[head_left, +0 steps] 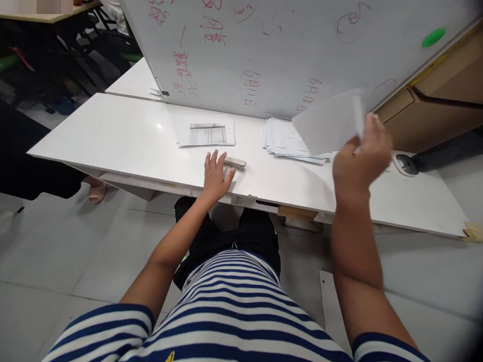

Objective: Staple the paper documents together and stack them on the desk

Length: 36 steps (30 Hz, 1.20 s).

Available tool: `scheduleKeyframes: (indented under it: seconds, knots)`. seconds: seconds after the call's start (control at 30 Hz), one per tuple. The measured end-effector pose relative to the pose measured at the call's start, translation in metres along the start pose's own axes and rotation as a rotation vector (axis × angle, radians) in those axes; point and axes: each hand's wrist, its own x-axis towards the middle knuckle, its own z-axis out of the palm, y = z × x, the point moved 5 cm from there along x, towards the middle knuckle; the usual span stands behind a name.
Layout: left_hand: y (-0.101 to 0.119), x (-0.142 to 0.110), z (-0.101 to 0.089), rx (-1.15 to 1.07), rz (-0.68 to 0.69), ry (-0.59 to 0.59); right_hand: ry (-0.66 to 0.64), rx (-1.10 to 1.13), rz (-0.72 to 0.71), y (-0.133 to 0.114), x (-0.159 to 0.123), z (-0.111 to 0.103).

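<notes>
Raised over the right part of the desk, my right hand pinches a white sheet of paper by its edge; the sheet is tilted and a little blurred. Below and left of it lies a loose pile of papers. My left hand rests at the desk's front edge with its fingers spread. Beside its fingertips is a pale stapler; whether the fingers touch it I cannot tell. Just beyond that hand sits a smaller stack of printed papers.
A whiteboard with red handwriting and a green magnet stands along the back of the white desk. At the right are a computer mouse and a cardboard box. A person in dark clothes is at the left.
</notes>
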Motion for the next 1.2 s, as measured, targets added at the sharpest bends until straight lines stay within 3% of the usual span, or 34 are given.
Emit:
scheduleKeyframes:
  seconds: [0.13,0.27,0.43,0.6,0.73,0.9,1.0,1.1,1.2]
  knots:
    - [-0.002,-0.004,0.012,0.030,0.011,-0.036,-0.293,-0.099,-0.075,-0.021,0.029,0.077]
    - [0.000,-0.005,0.016,0.070,0.023,-0.046,-0.432,-0.209,-0.006,-0.030,0.042,0.141]
    - [0.000,-0.004,0.016,0.090,0.035,-0.040,-0.629,-0.275,0.057,-0.033,0.031,0.193]
    - [-0.001,-0.003,0.017,0.094,0.017,-0.058,-0.714,-0.255,0.117,-0.026,0.018,0.224]
    - [0.001,-0.006,0.018,0.058,0.018,-0.080,-0.632,-0.220,0.107,-0.023,0.018,0.222]
    - [-0.004,-0.005,0.001,-0.103,-0.024,0.014,-0.524,-0.150,-0.036,-0.023,0.001,0.180]
    - [-0.021,0.021,-0.022,-0.164,-0.003,0.061,-0.471,-0.131,-0.113,-0.010,-0.026,0.148]
    - [-0.044,0.063,-0.035,-0.031,0.090,-0.056,-0.495,-0.169,-0.075,0.011,-0.059,0.128]
    - [-0.069,0.095,-0.031,0.189,0.114,-0.228,-0.601,-0.221,-0.018,0.024,-0.085,0.127]
